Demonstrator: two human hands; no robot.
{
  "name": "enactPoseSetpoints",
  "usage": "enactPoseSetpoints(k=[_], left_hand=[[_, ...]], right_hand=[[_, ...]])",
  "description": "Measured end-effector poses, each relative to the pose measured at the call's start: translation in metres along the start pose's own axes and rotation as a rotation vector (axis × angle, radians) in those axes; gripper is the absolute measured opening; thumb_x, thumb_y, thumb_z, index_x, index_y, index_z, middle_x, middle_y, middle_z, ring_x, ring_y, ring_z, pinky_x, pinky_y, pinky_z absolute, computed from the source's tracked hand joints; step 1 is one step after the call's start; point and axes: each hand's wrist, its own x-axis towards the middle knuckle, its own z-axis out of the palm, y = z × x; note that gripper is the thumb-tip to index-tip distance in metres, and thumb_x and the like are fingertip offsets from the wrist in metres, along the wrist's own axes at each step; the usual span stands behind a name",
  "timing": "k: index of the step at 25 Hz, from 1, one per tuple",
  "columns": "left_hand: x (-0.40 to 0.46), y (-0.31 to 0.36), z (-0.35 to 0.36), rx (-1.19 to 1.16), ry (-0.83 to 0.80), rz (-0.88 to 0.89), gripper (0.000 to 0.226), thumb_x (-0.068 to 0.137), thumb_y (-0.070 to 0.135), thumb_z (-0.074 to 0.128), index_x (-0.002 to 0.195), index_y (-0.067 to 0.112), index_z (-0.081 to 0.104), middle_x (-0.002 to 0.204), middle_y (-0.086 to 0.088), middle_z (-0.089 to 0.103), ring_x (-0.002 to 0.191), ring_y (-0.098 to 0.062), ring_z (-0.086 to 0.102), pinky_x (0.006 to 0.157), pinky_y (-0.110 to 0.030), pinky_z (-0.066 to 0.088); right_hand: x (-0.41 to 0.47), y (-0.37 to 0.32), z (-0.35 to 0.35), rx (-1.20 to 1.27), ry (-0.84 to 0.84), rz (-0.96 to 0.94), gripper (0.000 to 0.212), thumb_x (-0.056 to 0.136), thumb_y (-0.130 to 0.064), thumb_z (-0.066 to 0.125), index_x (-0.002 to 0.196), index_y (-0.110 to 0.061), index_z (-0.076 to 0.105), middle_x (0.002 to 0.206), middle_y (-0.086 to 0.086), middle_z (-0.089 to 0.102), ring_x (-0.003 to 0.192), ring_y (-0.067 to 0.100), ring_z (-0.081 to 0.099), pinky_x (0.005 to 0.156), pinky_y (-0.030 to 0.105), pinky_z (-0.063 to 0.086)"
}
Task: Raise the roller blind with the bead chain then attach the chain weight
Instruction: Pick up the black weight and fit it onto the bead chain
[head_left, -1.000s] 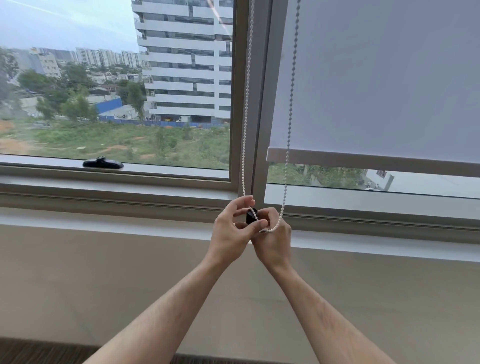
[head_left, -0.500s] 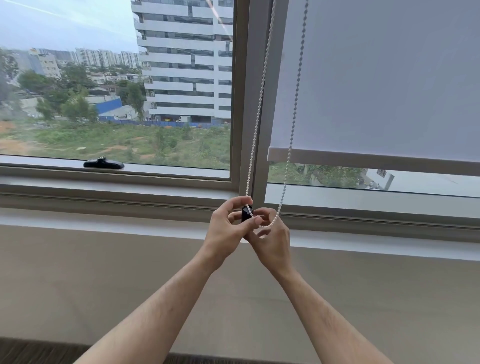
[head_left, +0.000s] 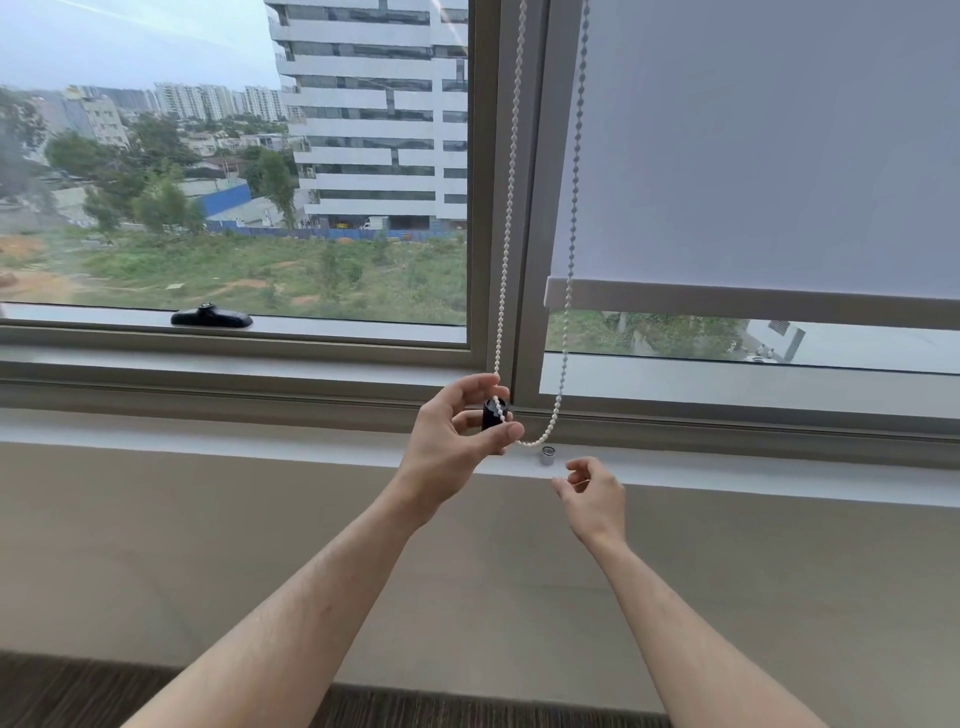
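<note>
**Seating the chain in the weight**

The left hand (head_left: 457, 441) pinches the weight (head_left: 492, 413), a small dark cylinder, between thumb and fingers, with the chain (head_left: 511, 171) draped across its top. The right hand (head_left: 595, 493) hangs just below the sill (head_left: 727, 475), its grip loosely spread and holding nothing. A small silver cap (head_left: 546, 455) stands on the sill, just beside the bottom of the chain loop. It looks like the weight's other half, though that is a guess.

To do this well, hold the dark piece steady and upright so the beads stay in place, and leave the loop a little slack so it does not pull free. The right hand should probably take the cap by its sides and bring it squarely to the weight without trapping a bead askew.

The chain is a string of small, pale, round beads and bends freely. The cap is shiny metal, short and round. The blind (head_left: 779, 156) is matte grey fabric with a stiff, flat bottom bar, and it is raised only a little above the sill, leaving a narrow strip of glass below.
</note>
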Motion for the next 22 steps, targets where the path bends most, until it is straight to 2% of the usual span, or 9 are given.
enactPoseSetpoints(k=[3, 7, 10, 13, 15, 19, 22], left_hand=[[0.002, 0.002, -0.001, 0.016, 0.0, 0.003, 0.054, 0.072, 0.003, 0.082, 0.121, 0.016, 0.06, 0.115, -0.007, 0.067, 0.095, -0.025, 0.066, 0.079, -0.045, 0.059], [0.004, 0.001, -0.001, 0.049, -0.008, 0.003, 0.057, 0.069, 0.009, 0.085, 0.12, 0.02, 0.061, 0.115, -0.005, 0.068, 0.1, -0.033, 0.066, 0.082, -0.05, 0.058], [0.006, 0.003, 0.0, 0.049, -0.026, 0.001, 0.058, 0.068, 0.01, 0.084, 0.12, 0.02, 0.061, 0.114, -0.005, 0.069, 0.095, -0.027, 0.067, 0.084, -0.053, 0.058], [0.007, 0.006, 0.0, 0.059, -0.041, -0.005, 0.058, 0.068, 0.007, 0.083, 0.121, 0.019, 0.06, 0.114, -0.006, 0.07, 0.094, -0.026, 0.067, 0.084, -0.054, 0.057], [0.008, 0.006, -0.001, 0.066, -0.038, -0.006, 0.058, 0.068, 0.006, 0.082, 0.12, 0.019, 0.06, 0.114, -0.007, 0.07, 0.094, -0.026, 0.067, 0.084, -0.054, 0.058], [0.009, 0.004, -0.002, 0.072, -0.026, -0.01, 0.059, 0.068, 0.006, 0.083, 0.121, 0.019, 0.06, 0.114, -0.006, 0.07, 0.098, -0.026, 0.068, 0.09, -0.052, 0.056], [0.01, 0.003, -0.001, 0.081, -0.035, -0.005, 0.059, 0.07, 0.004, 0.083, 0.122, 0.02, 0.06, 0.115, -0.006, 0.07, 0.1, -0.027, 0.068, 0.091, -0.048, 0.055]], right_hand=[[0.023, 0.009, 0.009, -0.089, -0.024, 0.036, 0.027, 0.083, -0.02, 0.071, 0.106, -0.006, 0.069, 0.088, 0.007, 0.067, 0.084, 0.026, 0.064, 0.085, 0.038, 0.051], [0.044, 0.014, 0.018, -0.21, -0.126, 0.067, 0.037, 0.086, -0.031, 0.066, 0.118, -0.013, 0.066, 0.103, 0.007, 0.068, 0.101, 0.027, 0.063, 0.087, 0.035, 0.047], [0.056, 0.015, 0.025, -0.295, -0.181, 0.045, 0.042, 0.089, -0.037, 0.061, 0.126, -0.018, 0.06, 0.116, 0.01, 0.063, 0.11, 0.03, 0.059, 0.088, 0.036, 0.045], [0.065, 0.012, 0.03, -0.389, -0.222, 0.004, 0.039, 0.089, -0.033, 0.06, 0.126, -0.019, 0.059, 0.123, 0.01, 0.057, 0.116, 0.032, 0.056, 0.088, 0.039, 0.046], [0.068, 0.01, 0.032, -0.426, -0.24, -0.025, 0.035, 0.09, -0.028, 0.06, 0.124, -0.019, 0.062, 0.122, 0.008, 0.058, 0.117, 0.031, 0.056, 0.086, 0.039, 0.047], [0.07, 0.009, 0.033, -0.409, -0.217, -0.048, 0.018, 0.086, -0.019, 0.06, 0.104, -0.015, 0.062, 0.107, 0.007, 0.063, 0.107, 0.031, 0.058, 0.077, 0.037, 0.046], [0.066, 0.001, 0.03, -0.207, -0.162, -0.033, 0.014, 0.081, -0.013, 0.065, 0.094, -0.012, 0.061, 0.092, 0.006, 0.068, 0.093, 0.03, 0.063, 0.07, 0.03, 0.043]])
